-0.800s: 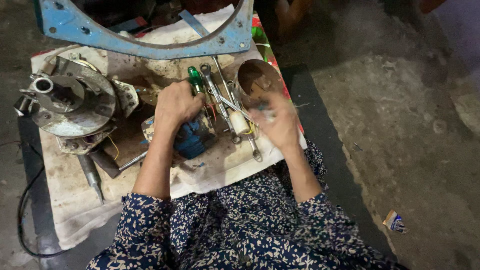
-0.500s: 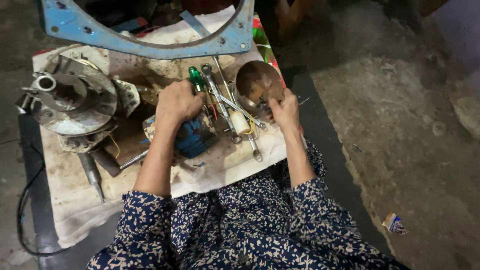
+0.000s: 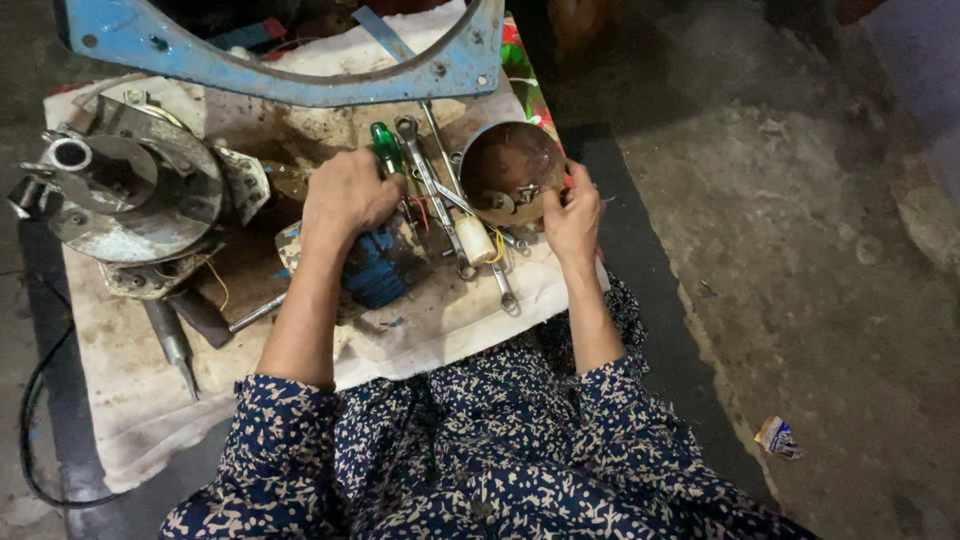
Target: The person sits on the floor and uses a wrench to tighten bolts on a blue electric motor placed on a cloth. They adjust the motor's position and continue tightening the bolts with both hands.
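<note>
Left hand (image 3: 345, 198) curls around a blue part (image 3: 375, 270); right hand (image 3: 572, 220) pinches inside the metal bowl (image 3: 505, 160).

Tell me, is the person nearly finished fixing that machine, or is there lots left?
Lots left, it seems. Done: the grey round machine part lies taken apart on the stained cloth. In hand: the left hand rests on a blue part, while the right hand picks at small bits in the metal bowl. Left: wrenches and a green-handled screwdriver lie out, nothing reassembled.
</note>
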